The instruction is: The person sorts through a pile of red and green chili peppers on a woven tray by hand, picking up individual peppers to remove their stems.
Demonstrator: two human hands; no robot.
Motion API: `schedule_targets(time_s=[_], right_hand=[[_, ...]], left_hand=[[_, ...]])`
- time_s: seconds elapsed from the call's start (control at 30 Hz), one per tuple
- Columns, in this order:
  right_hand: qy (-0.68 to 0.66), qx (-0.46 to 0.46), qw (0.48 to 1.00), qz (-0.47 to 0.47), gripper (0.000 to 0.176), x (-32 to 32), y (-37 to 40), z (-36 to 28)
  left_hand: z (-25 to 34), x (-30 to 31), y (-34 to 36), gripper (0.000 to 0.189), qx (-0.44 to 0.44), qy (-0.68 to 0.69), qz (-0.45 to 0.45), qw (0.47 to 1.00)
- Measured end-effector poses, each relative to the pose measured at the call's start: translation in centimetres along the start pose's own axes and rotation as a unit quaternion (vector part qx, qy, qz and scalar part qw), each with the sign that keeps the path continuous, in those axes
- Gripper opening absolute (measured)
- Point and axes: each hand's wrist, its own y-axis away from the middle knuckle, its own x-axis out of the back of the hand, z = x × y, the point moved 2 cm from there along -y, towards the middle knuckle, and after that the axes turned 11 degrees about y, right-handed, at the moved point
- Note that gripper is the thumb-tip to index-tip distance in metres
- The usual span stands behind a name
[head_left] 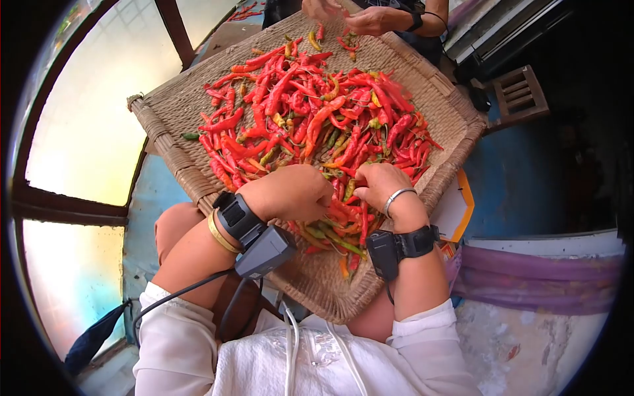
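A wide woven tray [178, 148] holds a big heap of red chili peppers [317, 122], with some green and orange ones among them. Over the near side of the heap, my left hand [297, 191] has its fingers curled down at the peppers; what they hold, if anything, is hidden. Close by on the right, my right hand [384, 186] is bent over the chilies with thumb and fingers drawn together, its fingertips partly out of sight. A smaller group of green and red peppers [333, 239] lies below both hands, near the tray's front corner.
Across the tray, a co-worker's hands [370, 20] are over its far edge. A wooden stool [520, 96] stands at the right. Glazed window panels [79, 132] line the left. My forearms carry black devices, with a cable [178, 300] trailing from the left one.
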Motion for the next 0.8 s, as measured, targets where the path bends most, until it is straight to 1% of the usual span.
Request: schedule_targets(time_s=[0.07, 0.1, 0.13, 0.17, 0.2, 0.27, 0.33, 0.37, 0.4, 0.43, 0.47, 0.5, 0.53, 0.57, 0.6, 0.63, 0.67, 0.73, 0.77, 0.8], right_hand=[[-0.002, 0.027, 0.998, -0.05, 0.026, -0.1, 0.1, 0.0], [-0.003, 0.028, 0.998, -0.049, 0.026, -0.3, 0.2, -0.1], [-0.056, 0.084, 0.994, -0.045, 0.026, -0.5, 0.3, -0.4], [-0.108, 0.139, 0.984, -0.04, 0.027, -0.6, 0.4, -0.6], [-0.109, 0.139, 0.983, -0.039, 0.027, -0.8, 0.3, -0.7], [-0.093, 0.144, 0.985, -0.023, 0.028, -1.1, 0.2, -0.8], [-0.092, 0.137, 0.986, -0.017, 0.026, -1.3, 0.1, -0.4], [-0.106, 0.135, 0.985, 0.007, 0.026, -1.4, 0.0, -0.3], [-0.119, 0.132, 0.984, 0.032, 0.026, -1.2, -0.1, -0.3], [-0.121, 0.132, 0.983, 0.034, 0.026, -1.1, 0.0, -0.5], [-0.127, 0.131, 0.983, 0.004, 0.026, -0.8, 0.1, -0.7], [-0.131, 0.129, 0.983, -0.027, 0.026, -0.5, 0.4, -0.9], [-0.135, 0.127, 0.981, -0.059, 0.027, -0.5, 0.6, -1.0], [-0.133, 0.126, 0.981, -0.061, 0.027, -0.9, 0.6, -1.2], [-0.087, 0.118, 0.988, -0.052, 0.026, -1.2, 0.6, -1.4], [-0.039, 0.111, 0.992, -0.039, 0.026, -1.1, 0.4, -1.6], [0.007, 0.097, 0.994, -0.056, 0.027, -1.0, 0.3, -2.1], [0.046, 0.111, 0.99, -0.067, 0.024, -1.5, -0.1, -2.5], [0.042, 0.13, 0.989, -0.06, 0.023, -1.5, 0.0, -2.5], [0.044, 0.13, 0.989, -0.058, 0.023, -1.3, 0.0, -2.3]], left_hand=[[0.1, 1.5, 0.7, 0.013, 0.005, 0.092, 0.002, 0.996], [0.2, 2.2, 1.1, 0.012, 0.011, 0.119, 0.012, 0.993], [0.3, 2.9, 1.6, 0.012, 0.013, 0.118, 0.013, 0.993], [0.3, 3.4, 2.0, 0.011, 0.028, 0.165, 0.001, 0.986], [0.3, 3.9, 2.3, 0.011, 0.042, 0.211, -0.011, 0.976], [0.1, 4.9, 2.9, 0.01, 0.048, 0.216, -0.016, 0.975], [-0.3, 5.8, 3.6, 0.007, 0.072, 0.28, 0.0, 0.957], [-0.4, 6.3, 4.0, 0.007, 0.063, 0.318, 0.019, 0.946], [-0.4, 6.6, 4.4, 0.007, 0.065, 0.316, 0.019, 0.946], [-0.5, 7.2, 4.7, 0.01, 0.061, 0.394, 0.077, 0.914], [-0.7, 7.6, 5.0, 0.012, 0.056, 0.469, 0.133, 0.871], [-1.1, 7.7, 4.8, 0.022, 0.012, 0.491, 0.173, 0.854], [-1.4, 7.3, 4.3, 0.022, 0.012, 0.492, 0.174, 0.853], [-1.5, 7.1, 3.7, 0.029, 0.032, 0.46, 0.263, 0.847], [-1.8, 7.0, 3.3, 0.036, 0.052, 0.422, 0.351, 0.834], [-2.6, 6.7, 2.7, 0.047, 0.027, 0.196, 0.376, 0.905], [-2.9, 5.8, 2.3, 0.044, 0.019, 0.071, 0.368, 0.927], [-1.6, 4.9, 1.3, 0.039, 0.016, 0.091, 0.251, 0.963], [-0.8, 4.3, 1.1, 0.036, 0.018, 0.104, 0.176, 0.979], [-0.2, 3.8, 1.0, 0.033, 0.021, 0.118, 0.1, 0.988]])
